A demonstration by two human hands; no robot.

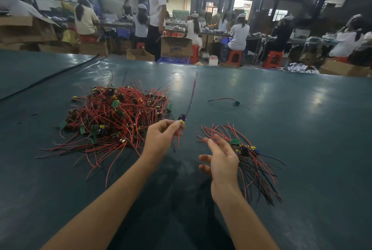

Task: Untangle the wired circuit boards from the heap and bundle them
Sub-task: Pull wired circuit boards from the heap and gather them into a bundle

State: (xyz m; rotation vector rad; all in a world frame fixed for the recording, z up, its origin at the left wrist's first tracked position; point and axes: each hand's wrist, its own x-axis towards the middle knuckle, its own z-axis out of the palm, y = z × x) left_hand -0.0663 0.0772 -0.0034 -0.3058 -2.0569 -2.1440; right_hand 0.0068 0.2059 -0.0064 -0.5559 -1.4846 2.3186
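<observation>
Right hand (221, 162), lower centre-right: fingers spread, holding nothing, poised beside the bundle (255, 166), probably ready to receive. The bundle has its boards together and wires fanned one way, seemingly to keep sorted pieces aligned. Left hand (161, 139), centre: pinches one board (181, 122) clear of the table, wires blurred, trailing up-frame. Heap (114, 114), centre-left: tangled, unsorted. Stray board (236, 103), right of centre, further up: lies apart.

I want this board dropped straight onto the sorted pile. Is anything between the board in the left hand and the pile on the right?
Only the open right hand, hanging just left of the pile, between it and the board the left hand pinches. Nothing else visible lies between them.
</observation>
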